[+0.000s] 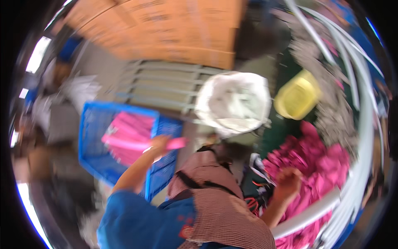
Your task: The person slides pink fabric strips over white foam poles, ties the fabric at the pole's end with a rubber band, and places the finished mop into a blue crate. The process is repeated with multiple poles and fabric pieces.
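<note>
My left hand point(159, 145) is closed around a long, flat pink piece point(177, 143), blurred, that looks like soft material. It is above the right side of a blue plastic crate point(81, 137). Inside the crate lies a stack of similar pink pieces point(132, 124). My right hand point(289, 180) hovers over or touches a loose heap of darker pink pieces point(327, 166) on the right. Its fingers look curled but are smeared by motion, so I cannot make out whether they hold anything.
A white sack point(203, 103) stands open ahead, with whitish contents. Right of it is a yellow basin point(300, 97) beside a greyish heap point(331, 103). White rails point(360, 83) curve along the right. Stacked cardboard boxes point(166, 29) and a slatted pallet point(161, 79) are at the back.
</note>
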`<state>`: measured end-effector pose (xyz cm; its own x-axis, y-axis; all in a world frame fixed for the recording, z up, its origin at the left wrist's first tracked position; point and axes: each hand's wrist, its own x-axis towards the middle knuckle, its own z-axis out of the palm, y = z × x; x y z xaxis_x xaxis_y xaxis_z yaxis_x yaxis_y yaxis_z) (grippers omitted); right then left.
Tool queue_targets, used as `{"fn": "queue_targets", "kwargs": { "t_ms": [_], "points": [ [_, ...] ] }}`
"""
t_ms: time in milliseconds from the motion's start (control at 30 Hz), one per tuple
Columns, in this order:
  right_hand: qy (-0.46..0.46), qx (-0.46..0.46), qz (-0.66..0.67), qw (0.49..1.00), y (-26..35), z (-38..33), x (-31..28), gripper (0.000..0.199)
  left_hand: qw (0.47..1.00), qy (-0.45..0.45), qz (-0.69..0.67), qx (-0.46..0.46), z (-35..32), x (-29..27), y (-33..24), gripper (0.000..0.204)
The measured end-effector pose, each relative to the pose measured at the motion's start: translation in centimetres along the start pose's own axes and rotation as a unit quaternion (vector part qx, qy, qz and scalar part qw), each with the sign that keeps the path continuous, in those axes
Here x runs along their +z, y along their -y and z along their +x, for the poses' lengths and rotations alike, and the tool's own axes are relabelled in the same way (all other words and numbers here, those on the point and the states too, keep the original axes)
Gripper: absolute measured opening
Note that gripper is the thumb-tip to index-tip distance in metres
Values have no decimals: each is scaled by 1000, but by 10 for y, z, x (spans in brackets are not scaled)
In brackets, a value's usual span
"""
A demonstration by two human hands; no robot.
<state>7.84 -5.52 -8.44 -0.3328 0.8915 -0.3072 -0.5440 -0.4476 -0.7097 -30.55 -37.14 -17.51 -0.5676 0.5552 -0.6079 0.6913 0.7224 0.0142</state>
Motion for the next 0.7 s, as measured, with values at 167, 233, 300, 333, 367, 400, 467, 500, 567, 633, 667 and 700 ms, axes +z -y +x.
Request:
{"fn": "queue_targets", "kwargs": {
  "t_ms": [167,233,300,333,367,400,467,500,567,633,667,700],
  "points": [
    [80,-64,38,994,28,-5,24,40,966,224,75,-101,-18,47,115,89],
    [80,-108,75,988,48,-19,19,55,970,221,-44,-91,21,27,94,71],
    [129,-126,143,973,68,-34,5,69,967,202,-125,-88,59,4,35,35],
    [161,-129,216,954,77,-47,-2,69,974,199,-105,-24,87,2,10,26],
    [191,-176,227,939,83,-66,-9,69,976,194,-89,38,99,-22,-40,25],
    [219,-222,236,920,90,-83,-16,71,977,183,-83,78,103,-49,-94,23],
    [492,-196,197,825,131,-95,-11,77,963,95,7,252,110,-91,-200,23],
    [505,-209,179,818,135,-107,-15,79,921,-1,-42,387,124,-86,-228,25],
    [508,-234,143,816,141,-133,-15,84,865,-35,-99,490,94,-117,-338,25],
    [515,-256,135,807,136,-144,-19,84,809,16,-153,568,62,-127,-437,20],
    [520,-264,132,801,133,-148,-21,84,780,37,-179,599,38,-130,-479,20],
    [483,-298,134,812,128,-155,-24,85,742,5,-167,649,10,-130,-516,21]
  ]
}}
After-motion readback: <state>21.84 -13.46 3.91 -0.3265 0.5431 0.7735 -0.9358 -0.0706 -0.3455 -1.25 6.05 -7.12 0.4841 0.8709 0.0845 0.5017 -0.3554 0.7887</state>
